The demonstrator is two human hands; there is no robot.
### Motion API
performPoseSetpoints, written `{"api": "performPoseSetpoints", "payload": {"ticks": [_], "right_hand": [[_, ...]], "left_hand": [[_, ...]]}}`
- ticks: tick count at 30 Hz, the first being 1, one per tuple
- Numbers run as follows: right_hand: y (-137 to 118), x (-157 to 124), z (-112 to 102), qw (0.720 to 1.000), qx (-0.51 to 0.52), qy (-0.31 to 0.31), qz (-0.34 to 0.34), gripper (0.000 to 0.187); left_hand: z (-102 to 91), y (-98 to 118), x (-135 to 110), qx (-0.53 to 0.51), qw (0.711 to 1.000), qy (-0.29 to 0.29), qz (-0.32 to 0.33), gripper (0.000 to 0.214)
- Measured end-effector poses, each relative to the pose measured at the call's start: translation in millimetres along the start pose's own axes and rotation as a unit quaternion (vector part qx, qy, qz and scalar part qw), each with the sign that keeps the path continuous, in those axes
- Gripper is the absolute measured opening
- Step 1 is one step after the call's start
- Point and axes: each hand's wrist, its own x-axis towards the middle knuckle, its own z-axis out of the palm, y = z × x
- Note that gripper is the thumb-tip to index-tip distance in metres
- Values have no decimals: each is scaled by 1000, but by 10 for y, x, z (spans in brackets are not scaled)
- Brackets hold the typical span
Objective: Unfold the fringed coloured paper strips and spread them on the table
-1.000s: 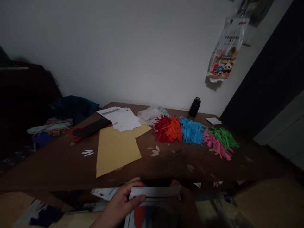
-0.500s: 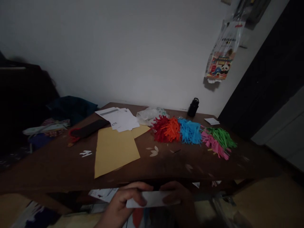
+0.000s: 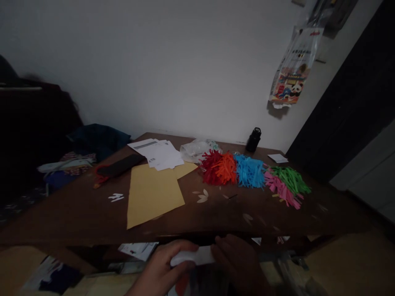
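Just in front of the table's near edge, a strip of folded white paper [image 3: 204, 255] lies level between my hands. My left hand [image 3: 168, 265] pinches its left end, thumb below and index finger above. At the other end my right hand [image 3: 236, 261] closes over the paper, and its fingers cover that end. The thumb of the right hand is hidden. Beyond the hands, a yellow paper sheet [image 3: 154, 197] lies on the brown table [image 3: 216, 218]. White printed papers [image 3: 163, 154] overlap its far corner.
Fringed paper bundles in red [image 3: 211, 166], orange [image 3: 226, 169], blue [image 3: 249, 170], pink [image 3: 282, 187] and green [image 3: 288, 179] lie rightward. A black bottle [image 3: 253, 139] stands behind them. A dark case [image 3: 123, 164] and white paper scraps [image 3: 116, 197] are on the left.
My right hand has moved its fingers over the front of the paper's right end. My left thumb has shifted below the strip. The camera view has moved slightly.
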Motion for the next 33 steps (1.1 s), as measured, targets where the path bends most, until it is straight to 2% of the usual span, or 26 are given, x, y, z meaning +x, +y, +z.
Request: {"api": "performPoseSetpoints", "payload": {"ticks": [3, 6, 11, 14, 18, 21, 23, 26, 29, 33], "right_hand": [[-22, 86, -6, 1000, -18, -17, -8, 38], [-31, 137, 26, 1000, -23, -3, -7, 36], [-14, 203, 127, 995, 83, 41, 35, 22], [-26, 238, 124, 994, 80, 64, 47, 20], [-81, 286, 14, 1000, -3, 22, -3, 26], [-116, 317, -28, 999, -29, -8, -34, 34], [-117, 333, -15, 999, -23, -5, -36, 36], [-82, 335, 42, 999, 49, 4, -14, 30], [-47, 286, 120, 990, 131, -6, 49, 30], [-59, 212, 175, 979, 163, -17, 117, 29]], "left_hand": [[-12, 10, -18, 6, 1000, -7, 25, 19], [-7, -13, -19, 11, 999, -1, 41, 18], [12, -53, -1, -4, 999, 29, 28, 16], [15, -31, 5, -1, 999, 34, 35, 15], [16, 51, 3, -4, 998, 30, 53, 16], [23, 94, 1, -2, 997, 28, 69, 17], [25, 84, -3, -2, 996, 29, 79, 18], [17, 18, -19, 1, 995, 39, 92, 18], [13, -48, -41, 13, 994, 53, 97, 15], [27, -69, -49, 4, 995, 47, 91, 20]]}}
